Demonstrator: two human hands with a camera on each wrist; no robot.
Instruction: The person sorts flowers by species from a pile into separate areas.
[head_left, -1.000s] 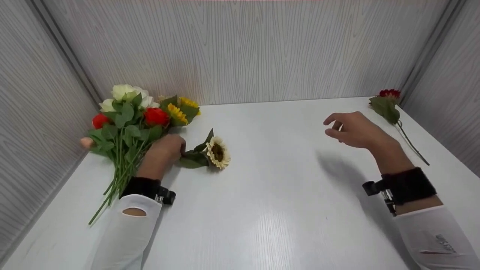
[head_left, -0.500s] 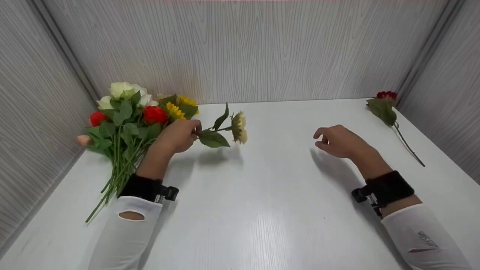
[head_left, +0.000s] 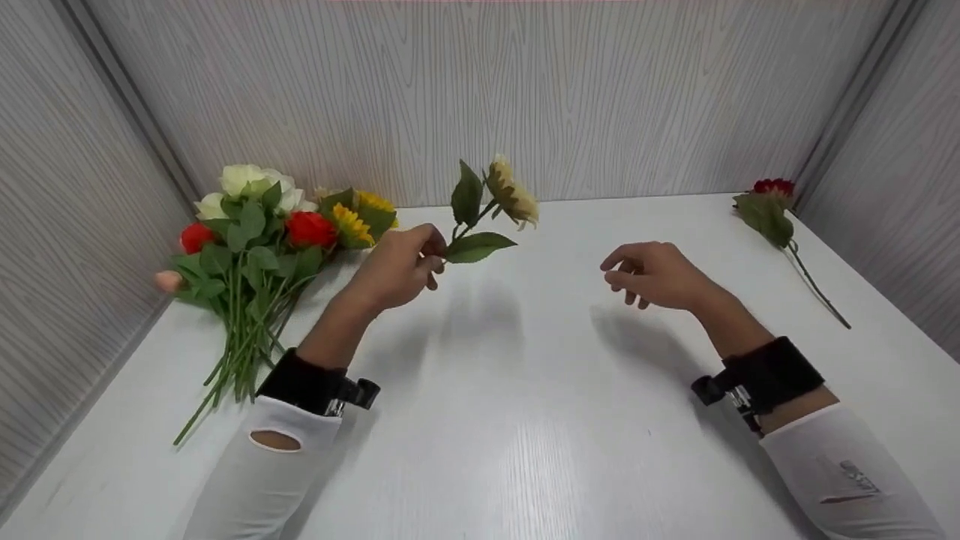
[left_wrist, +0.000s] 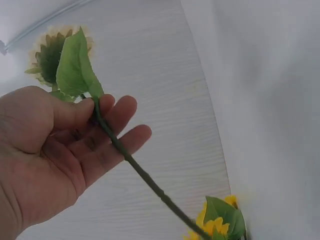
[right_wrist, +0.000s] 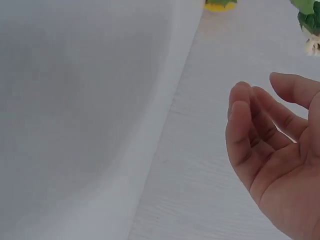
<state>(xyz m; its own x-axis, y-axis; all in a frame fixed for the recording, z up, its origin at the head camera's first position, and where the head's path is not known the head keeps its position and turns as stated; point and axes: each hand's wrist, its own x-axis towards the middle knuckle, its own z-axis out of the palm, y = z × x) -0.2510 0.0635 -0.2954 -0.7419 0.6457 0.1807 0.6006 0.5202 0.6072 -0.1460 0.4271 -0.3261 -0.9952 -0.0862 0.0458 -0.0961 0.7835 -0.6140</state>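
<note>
The relation that matters is between the cream sunflower (head_left: 514, 196) and the two hands. The bloom is right of the left hand (head_left: 401, 266) and higher in the head view, above the middle of the frame, in the gap before the right hand (head_left: 660, 274). The left hand has the flower pinched between thumb and forefinger just below the leaves (head_left: 480, 247), so it is the nearer one; the right hand is well apart, across the gap. The flower's long axis slants from the left hand's fingertips toward the upper right, and a shadow below suggests it is held clear of the table (head_left: 555, 420).

The right hand holds nothing; its fingers curve loosely, and its wrist view shows the thumb apart from them.

The head view hides most of the stem below the grip. The left wrist view reveals it: the stem (left_wrist: 142, 174) runs from the pinch down to the lower right of that frame, passing in front of a yellow flower (left_wrist: 220, 222), with the remaining fingers spread behind it. Where the stem ends cannot be told, since it reaches the frame's bottom edge.
</note>
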